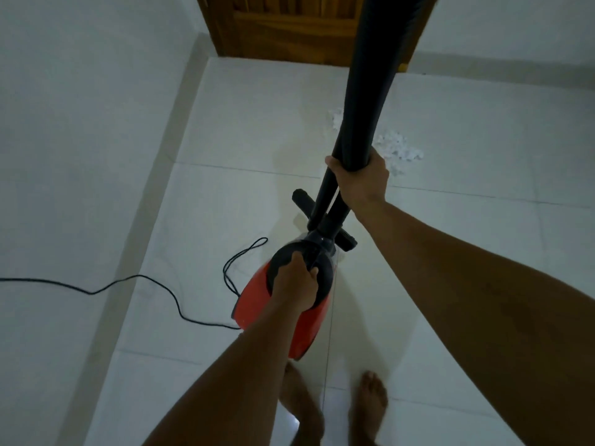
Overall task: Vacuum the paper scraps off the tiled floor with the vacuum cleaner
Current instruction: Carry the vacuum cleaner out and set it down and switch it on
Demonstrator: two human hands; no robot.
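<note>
The vacuum cleaner (283, 312) has a glossy red-orange body capped by a black round housing, and it hangs above the tiled floor (483, 284) near the middle of the view. The left hand (297, 281) is wrapped tight round the black handle on that housing. The right hand (362, 181) is clamped on a wide black tube (376, 88) that rises toward the camera, with thinner black pipes running down from it to the body. A black floor nozzle (304, 199) sits crosswise behind the pipes. The paper scraps (401, 151) (small, white, torn) lie heaped on the floor farther off, just right of the tube. A black power cord (135, 280) trails left. A wooden door (289, 27) stands at the far wall.
</note>
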